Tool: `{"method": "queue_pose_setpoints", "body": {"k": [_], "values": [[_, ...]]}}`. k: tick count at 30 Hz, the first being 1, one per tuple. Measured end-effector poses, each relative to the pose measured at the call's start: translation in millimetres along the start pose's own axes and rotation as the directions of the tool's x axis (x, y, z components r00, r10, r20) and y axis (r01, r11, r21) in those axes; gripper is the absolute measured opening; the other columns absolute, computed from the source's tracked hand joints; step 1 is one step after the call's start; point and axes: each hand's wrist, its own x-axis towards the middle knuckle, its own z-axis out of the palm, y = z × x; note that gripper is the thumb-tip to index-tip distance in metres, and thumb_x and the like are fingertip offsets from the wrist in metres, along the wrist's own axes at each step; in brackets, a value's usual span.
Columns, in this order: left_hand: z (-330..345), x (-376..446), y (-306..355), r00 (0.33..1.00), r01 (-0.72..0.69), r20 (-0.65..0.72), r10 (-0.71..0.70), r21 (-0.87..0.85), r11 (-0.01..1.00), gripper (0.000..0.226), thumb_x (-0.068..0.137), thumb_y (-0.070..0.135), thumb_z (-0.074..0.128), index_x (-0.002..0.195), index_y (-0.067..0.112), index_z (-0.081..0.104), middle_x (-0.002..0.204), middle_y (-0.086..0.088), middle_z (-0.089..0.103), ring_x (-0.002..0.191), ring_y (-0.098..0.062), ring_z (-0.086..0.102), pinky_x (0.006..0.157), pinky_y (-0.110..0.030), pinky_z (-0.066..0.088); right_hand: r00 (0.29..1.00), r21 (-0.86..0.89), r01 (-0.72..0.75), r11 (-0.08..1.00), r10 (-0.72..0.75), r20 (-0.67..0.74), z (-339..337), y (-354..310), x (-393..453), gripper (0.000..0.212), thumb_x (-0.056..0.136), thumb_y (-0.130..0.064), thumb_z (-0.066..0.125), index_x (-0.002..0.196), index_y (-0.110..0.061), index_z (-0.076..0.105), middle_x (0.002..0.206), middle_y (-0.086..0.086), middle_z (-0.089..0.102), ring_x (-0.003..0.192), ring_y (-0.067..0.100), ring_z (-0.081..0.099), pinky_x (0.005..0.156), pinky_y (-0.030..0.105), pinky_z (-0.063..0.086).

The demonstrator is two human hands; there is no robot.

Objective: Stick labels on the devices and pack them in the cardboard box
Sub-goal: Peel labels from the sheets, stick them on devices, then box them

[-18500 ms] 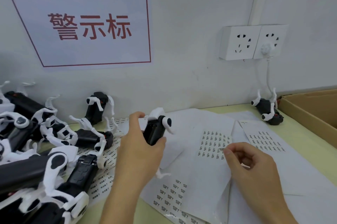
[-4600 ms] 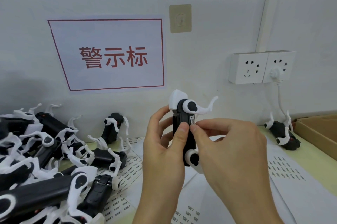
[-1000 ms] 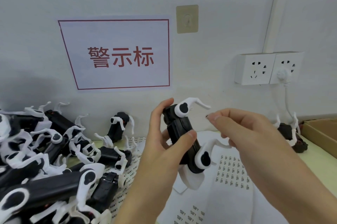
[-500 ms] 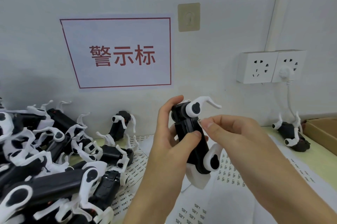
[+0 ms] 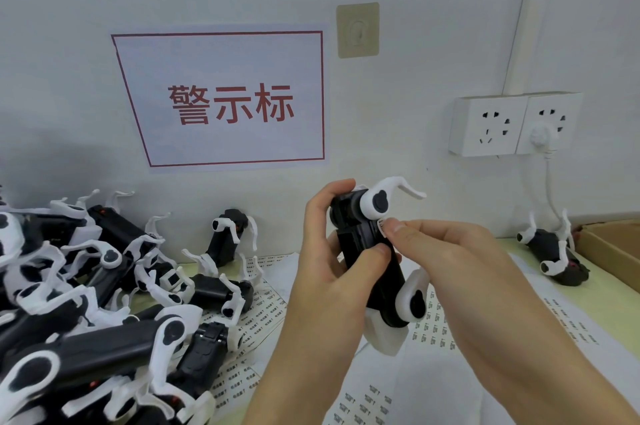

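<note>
My left hand [image 5: 332, 272] grips a black device with white curved arms [image 5: 363, 234], held upright above the table. My right hand [image 5: 446, 251] pinches a small white label [image 5: 382, 226] and holds it against the device's right edge, just below the upper white arm. Label sheets [image 5: 429, 327] lie on the table under my hands. A corner of the cardboard box [image 5: 613, 244] shows at the far right.
A pile of several black-and-white devices [image 5: 97, 303] fills the left of the table. One device [image 5: 228, 237] leans on the wall; another [image 5: 554, 255] lies near the box below the wall sockets [image 5: 512, 123]. A red-lettered sign [image 5: 225, 102] hangs on the wall.
My right hand came back to the device with a label between its fingertips and now touches it to the device's side. My left hand has raised and turned the device slightly.
</note>
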Motion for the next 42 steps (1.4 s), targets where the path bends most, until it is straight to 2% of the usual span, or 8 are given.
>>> {"method": "queue_pose_setpoints", "body": {"k": [6,14,19,23,28,33,36,42], "values": [[0.9,0.8,-0.4,1.0,0.005,0.003,-0.005,-0.004,1.0,0.061,0.074,0.024,0.067,0.129,0.046,0.052,0.107,-0.006,0.07,0.093,-0.023,0.065,0.084,-0.037,0.052,1.0,-0.008,0.002,1.0,-0.002,-0.01,1.2,0.3,-0.5,0.028,0.089,-0.038,0.061,0.083,-0.016,0.077,0.073,0.002,0.074,0.082,0.011,0.072,0.067,0.022,0.042],[1.3,0.8,0.4,1.0,-0.001,0.01,0.001,-0.004,1.0,0.062,0.072,0.025,0.067,0.129,0.046,0.052,0.104,-0.004,0.07,0.091,-0.022,0.066,0.082,-0.034,0.052,1.0,0.002,-0.005,1.0,0.005,-0.029,1.5,-0.2,-1.2,0.028,0.09,-0.036,0.061,0.077,-0.015,0.075,0.057,-0.002,0.066,0.076,0.015,0.071,0.066,0.023,0.043],[1.7,0.5,0.6,1.0,-0.001,0.01,0.001,-0.006,1.0,0.062,0.071,0.024,0.067,0.128,0.045,0.053,0.104,-0.004,0.07,0.091,-0.022,0.066,0.082,-0.033,0.053,0.999,-0.001,-0.012,1.0,0.012,-0.035,2.0,-1.4,-1.2,0.028,0.092,-0.034,0.061,0.076,-0.016,0.075,0.047,-0.005,0.059,0.069,0.009,0.069,0.065,0.022,0.042],[2.1,0.1,1.3,1.0,0.0,0.015,0.0,-0.013,1.0,0.062,0.071,0.024,0.068,0.128,0.045,0.053,0.105,-0.004,0.07,0.091,-0.022,0.066,0.082,-0.033,0.053,0.999,-0.011,-0.006,1.0,0.006,-0.038,1.5,-0.8,-0.2,0.028,0.089,-0.035,0.061,0.079,-0.013,0.075,0.049,-0.005,0.06,0.069,0.014,0.069,0.067,0.026,0.044],[1.9,0.0,1.9,1.0,-0.003,0.017,0.003,-0.022,1.0,0.062,0.071,0.024,0.068,0.128,0.045,0.053,0.102,-0.003,0.07,0.088,-0.021,0.065,0.08,-0.03,0.053,0.999,-0.016,0.0,1.0,0.0,-0.036,1.2,-0.1,1.1,0.027,0.089,-0.033,0.061,0.076,-0.014,0.074,0.044,-0.007,0.055,0.061,0.009,0.063,0.068,0.026,0.044],[2.7,-0.6,3.0,1.0,0.001,0.014,-0.001,-0.023,1.0,0.062,0.071,0.023,0.068,0.128,0.045,0.054,0.101,-0.003,0.069,0.088,-0.021,0.065,0.079,-0.031,0.053,0.999,-0.013,0.01,1.0,-0.011,-0.041,-0.1,1.8,1.1,0.028,0.089,-0.033,0.061,0.079,-0.01,0.073,0.05,-0.001,0.057,0.063,0.012,0.063,0.066,0.025,0.044],[2.7,-0.9,3.5,1.0,0.002,0.016,-0.002,-0.015,1.0,0.059,0.076,0.016,0.066,0.126,0.045,0.054,0.1,-0.002,0.069,0.087,-0.022,0.065,0.079,-0.031,0.053,0.999,-0.019,0.017,1.0,-0.017,-0.029,-0.4,1.8,0.6,0.03,0.09,-0.034,0.061,0.083,-0.008,0.072,0.075,0.014,0.068,0.079,0.022,0.067,0.066,0.024,0.045],[2.9,-2.0,6.5,1.0,-0.002,0.024,0.002,-0.023,1.0,0.06,0.072,0.027,0.068,0.128,0.044,0.054,0.101,-0.004,0.068,0.093,-0.022,0.066,0.081,-0.03,0.053,1.0,-0.041,0.026,0.999,-0.026,-0.014,-0.7,2.3,1.4,0.03,0.087,-0.039,0.062,0.075,-0.015,0.075,0.07,0.0,0.074,0.076,0.013,0.072,0.065,0.021,0.044]]}}
